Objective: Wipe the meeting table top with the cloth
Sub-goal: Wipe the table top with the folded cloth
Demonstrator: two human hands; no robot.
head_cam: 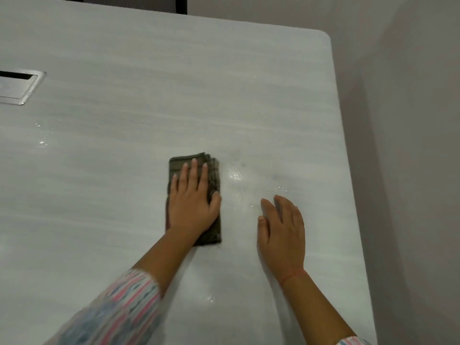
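Under your left hand (193, 207) the folded cloth (214, 173) looks soft and limp; straight fingers press its middle onto the table (124, 145). Beside it your right hand (283, 232) lies flat, empty.

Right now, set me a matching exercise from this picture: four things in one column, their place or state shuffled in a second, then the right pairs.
Column one
1. left hand
2. right hand
3. cloth
4. metal hatch

Column two
A. set into the table top at the far left edge of the view
B. dark, folded, lying under a palm
C. open, holding nothing, to the right of the cloth
D. pressing down on the cloth with straight fingers

Pairs: 1-D, 2-C, 3-B, 4-A
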